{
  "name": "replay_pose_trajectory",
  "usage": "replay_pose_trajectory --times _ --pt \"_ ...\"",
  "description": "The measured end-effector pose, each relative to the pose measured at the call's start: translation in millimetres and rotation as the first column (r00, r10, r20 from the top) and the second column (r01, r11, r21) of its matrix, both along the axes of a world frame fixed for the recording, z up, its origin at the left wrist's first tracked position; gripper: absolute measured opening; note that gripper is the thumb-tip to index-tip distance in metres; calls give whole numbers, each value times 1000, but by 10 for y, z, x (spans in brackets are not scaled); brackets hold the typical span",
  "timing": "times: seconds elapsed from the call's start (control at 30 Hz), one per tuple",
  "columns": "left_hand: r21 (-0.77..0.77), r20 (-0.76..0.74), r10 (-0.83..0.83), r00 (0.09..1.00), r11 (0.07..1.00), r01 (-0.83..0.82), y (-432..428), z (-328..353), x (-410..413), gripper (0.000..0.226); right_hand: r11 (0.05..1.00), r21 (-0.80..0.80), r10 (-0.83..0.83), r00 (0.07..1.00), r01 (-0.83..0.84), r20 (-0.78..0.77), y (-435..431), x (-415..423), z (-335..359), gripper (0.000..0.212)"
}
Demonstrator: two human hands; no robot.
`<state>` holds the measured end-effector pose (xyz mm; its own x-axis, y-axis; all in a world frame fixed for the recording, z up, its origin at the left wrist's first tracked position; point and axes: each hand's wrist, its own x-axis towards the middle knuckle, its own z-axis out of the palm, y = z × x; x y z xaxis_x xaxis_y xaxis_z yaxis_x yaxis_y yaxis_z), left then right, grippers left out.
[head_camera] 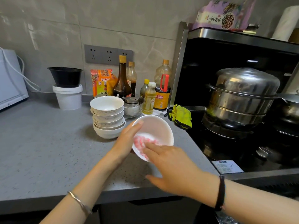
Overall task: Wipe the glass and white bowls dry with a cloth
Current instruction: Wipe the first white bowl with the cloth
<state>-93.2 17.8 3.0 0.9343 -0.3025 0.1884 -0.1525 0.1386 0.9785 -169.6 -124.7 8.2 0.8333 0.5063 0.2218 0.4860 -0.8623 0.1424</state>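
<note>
My left hand (127, 139) grips a white bowl (157, 128) by its left rim and holds it tilted above the grey counter (48, 151). A pink and white cloth (142, 141) lies inside the bowl, and the straight fingers of my right hand (174, 165) press it against the bowl's lower inner wall. Left of the held bowl, a stack of several white bowls (107, 117) stands on the counter. A glass bowl (134, 107) with a metal-lidded jar in it sits behind the stack's right side.
Sauce and oil bottles (123, 80) line the wall behind the bowls. A white tub with a black bowl on top (68, 88) stands at the back left. To the right are a yellow-green rag (181, 115) and a black stove with a steel steamer pot (241, 101).
</note>
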Motion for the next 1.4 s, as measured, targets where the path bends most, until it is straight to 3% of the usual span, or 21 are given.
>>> replay_pose_trajectory --times 0.1,0.2,0.27,0.4,0.47,0.57,0.67,0.77,0.9,0.97,1.03,1.1,1.23,1.3,1.33,1.4 --pt "-29 -36 -3 999 1000 2 -58 19 -35 26 999 27 21 999 -22 31 64 73 48 83" --pt "-16 -15 19 1000 1000 -19 -35 59 -51 25 985 -132 -87 982 109 167 -3 240 -4 98" --pt "-29 -11 62 998 998 -62 -25 62 -53 23 960 -163 -206 969 227 140 72 179 38 96" --pt "-70 -12 126 992 990 -126 -20 4 -76 22 999 1 -34 999 34 27 148 64 29 66" --pt "-59 -24 94 995 994 -96 -29 3 -93 25 999 34 -1 999 -1 43 101 124 12 72" --pt "-74 -52 72 996 994 -76 -31 62 -96 26 991 -62 -108 976 122 190 85 252 -33 89" --pt "-57 -68 92 993 994 -96 -17 99 -110 27 965 -119 -202 952 234 230 139 222 0 75" --pt "-22 -125 101 987 994 -105 -7 47 -132 24 986 -86 -128 979 143 157 161 84 133 39" --pt "20 -277 -40 960 999 47 77 18 -145 43 974 221 -19 996 37 -85 18 30 267 25" --pt "37 -307 -195 932 976 216 127 16 -132 62 890 451 63 958 73 -278 -89 50 391 23" --pt "59 -331 -288 899 944 324 130 13 -147 75 704 684 166 892 192 -421 -200 59 470 14" --pt "-31 -322 -330 887 940 338 96 12 -181 74 487 811 273 825 325 -495 -291 72 476 28" --pt "-167 -229 -257 939 961 222 78 8 -225 58 94 864 501 726 495 -471 -345 112 359 80" --pt "-225 -221 -237 946 956 187 86 -6 -268 51 -81 840 557 723 536 -408 -372 112 341 95" --pt "-277 -235 -246 940 944 177 84 -5 -303 50 -115 837 560 731 535 -391 -371 102 337 89" --pt "-386 -269 -261 927 911 144 57 -7 -373 48 -160 813 532 742 560 -407 -362 111 286 55"
